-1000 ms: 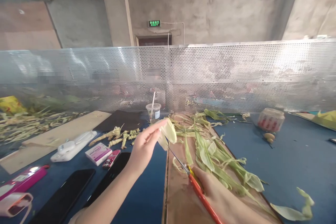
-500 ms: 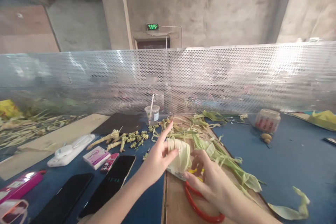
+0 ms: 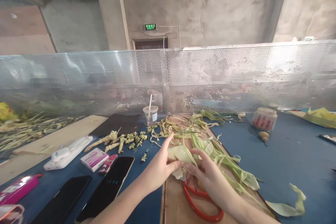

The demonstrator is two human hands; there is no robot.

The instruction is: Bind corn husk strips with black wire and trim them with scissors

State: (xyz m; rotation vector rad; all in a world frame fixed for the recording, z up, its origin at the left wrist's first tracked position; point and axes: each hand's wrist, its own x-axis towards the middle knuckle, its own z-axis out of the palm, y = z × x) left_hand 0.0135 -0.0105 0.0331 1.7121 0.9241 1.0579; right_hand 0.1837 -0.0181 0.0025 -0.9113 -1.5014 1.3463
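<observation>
My left hand [image 3: 159,167] and my right hand [image 3: 207,176] meet over a wooden board [image 3: 174,203] and both pinch a pale green corn husk strip [image 3: 181,154]. The left thumb and fingers grip its left end, with the index finger stretched forward. Fingers of the right hand close on its right end. Red-handled scissors [image 3: 201,208] lie flat on the board just under the right hand. A heap of long green husk leaves [image 3: 217,154] spreads behind and to the right of the hands.
Two dark phones [image 3: 107,189] lie at the lower left, beside a small pink-white box [image 3: 91,158] and a white device [image 3: 65,152]. Small knotted husk pieces [image 3: 128,139] sit near a plastic cup with a straw [image 3: 151,113]. A jar [image 3: 264,119] stands right. A perforated metal screen [image 3: 236,77] closes the far side.
The right hand has put the scissors down on the board and come up to grip the husk. The left hand has lowered the husk toward the board.
</observation>
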